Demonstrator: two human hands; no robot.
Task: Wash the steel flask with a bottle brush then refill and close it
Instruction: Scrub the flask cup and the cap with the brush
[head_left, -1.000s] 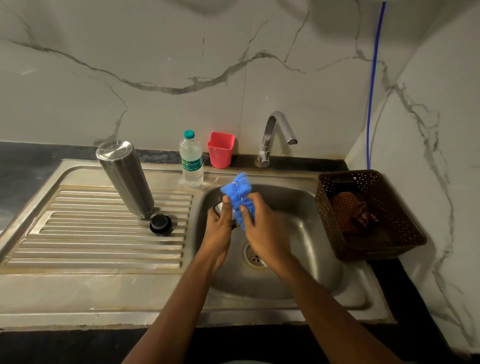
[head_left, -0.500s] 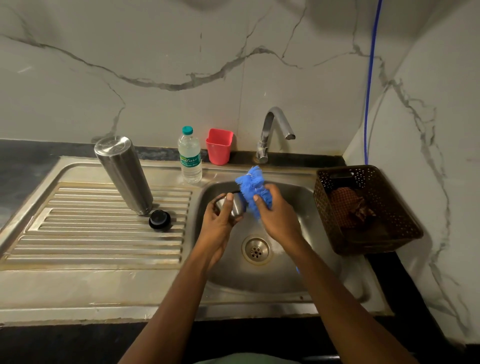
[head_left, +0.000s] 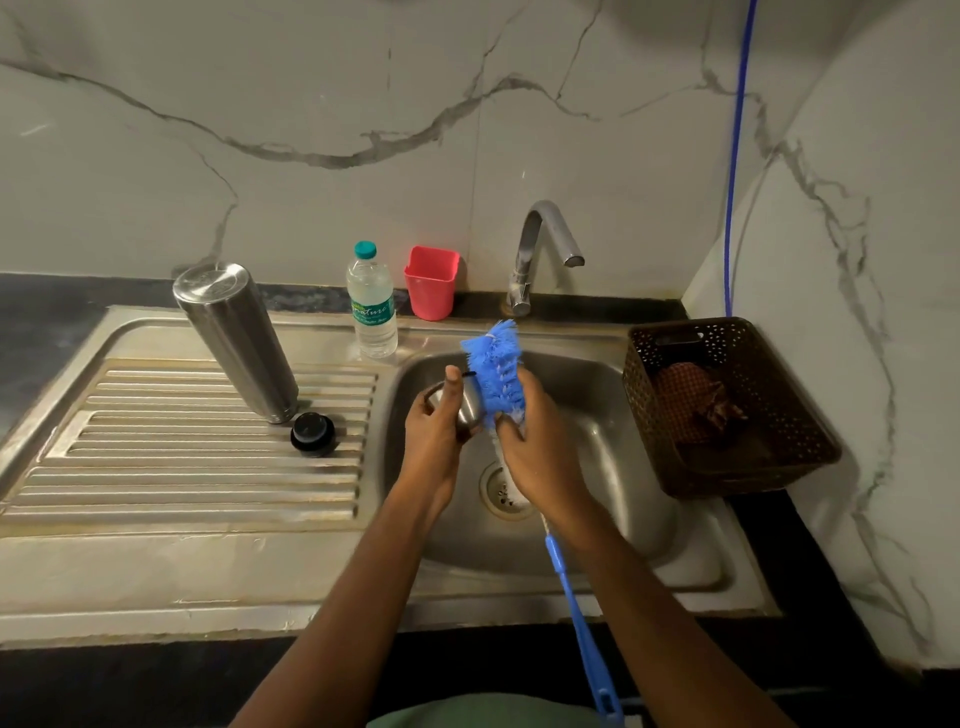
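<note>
The steel flask (head_left: 236, 340) stands upside down on the draining board, leaning a little left. A black inner stopper (head_left: 312, 434) lies beside its mouth. Over the sink basin (head_left: 613, 415) my left hand (head_left: 434, 436) grips a small steel cap (head_left: 467, 408). My right hand (head_left: 535, 452) holds the blue bottle brush (head_left: 496, 374) just below its bristles, which press against the cap. The brush's blue handle runs down under my right forearm to the bottom edge of the view.
The tap (head_left: 540, 254) is off, at the back of the sink. A plastic water bottle (head_left: 371, 306) and a red cup (head_left: 431, 283) stand behind the basin. A brown perforated basket (head_left: 727, 410) with a cloth sits at the right.
Both hands, with the cap and the brush, have shifted right over the basin. The brush head has risen and tilted, and the handle now shows below my forearm.
</note>
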